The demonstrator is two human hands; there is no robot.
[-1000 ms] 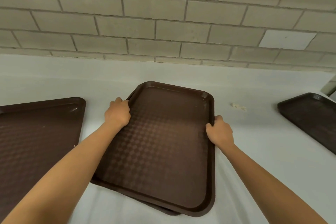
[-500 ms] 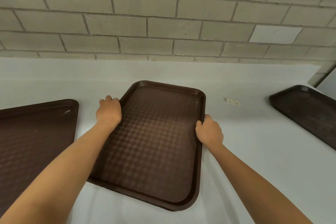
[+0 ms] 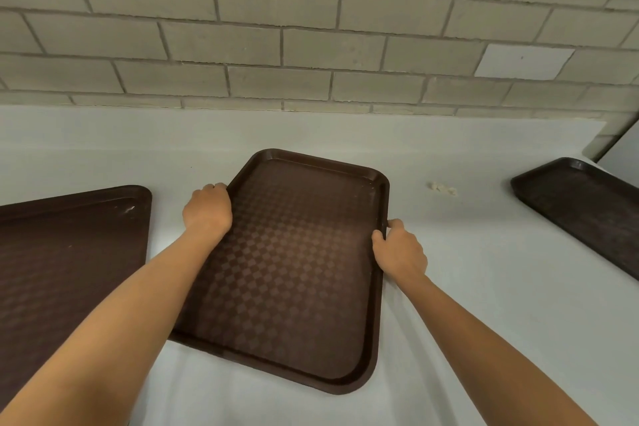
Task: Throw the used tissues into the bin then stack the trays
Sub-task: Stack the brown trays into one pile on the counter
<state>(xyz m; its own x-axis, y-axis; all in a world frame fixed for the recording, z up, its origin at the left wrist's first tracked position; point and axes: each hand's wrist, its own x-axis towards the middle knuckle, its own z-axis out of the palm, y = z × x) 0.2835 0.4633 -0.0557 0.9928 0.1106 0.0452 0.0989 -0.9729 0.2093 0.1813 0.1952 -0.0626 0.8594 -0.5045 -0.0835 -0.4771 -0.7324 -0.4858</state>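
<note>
The middle tray [image 3: 290,270] lies on the desk [image 3: 484,322], its long axis running away from the person, far end leaning right. The left grip [image 3: 207,209] curls round its left rim near the far corner; the right grip [image 3: 401,251] clasps the right rim midway. The left tray [image 3: 69,252] sits near its left edge, the right tray [image 3: 587,211] well apart, so the left one looks the nearer stacking partner.
</note>
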